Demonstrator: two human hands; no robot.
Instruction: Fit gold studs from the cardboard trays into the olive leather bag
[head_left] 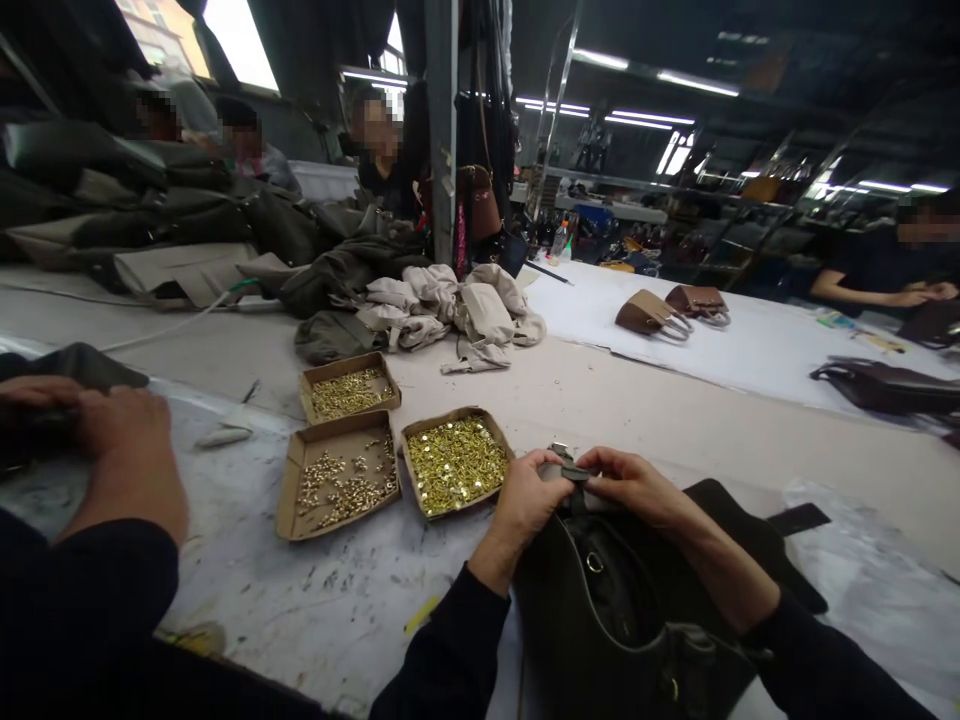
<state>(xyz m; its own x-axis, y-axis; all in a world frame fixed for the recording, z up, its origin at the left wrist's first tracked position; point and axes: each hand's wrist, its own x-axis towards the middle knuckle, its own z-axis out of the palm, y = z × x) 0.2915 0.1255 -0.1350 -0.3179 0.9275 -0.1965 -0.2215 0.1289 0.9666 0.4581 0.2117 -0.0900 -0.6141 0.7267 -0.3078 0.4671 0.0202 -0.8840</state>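
A dark olive handbag [555, 610] lies on the table in front of me, its mouth open toward the right and a brass-coloured ring inside. At its upper edge a short strap [574, 472] stands up, with a metal piece at its tip. My left hand [529, 500] pinches this strap from the left. From the right, my right hand [630, 482] grips the same strap between thumb and fingers. Just left of my left hand stands a cardboard tray [508, 445] full of small gold-coloured fittings.
Two more cardboard trays [289, 500] [306, 395] with small metal parts stand further left. A co-worker's hands [124, 420] work at the left edge. Beige fabric pieces [480, 310] and dark bags [180, 215] are heaped behind. Clear plastic [862, 560] lies at right; small brown bags [649, 312] stand beyond.
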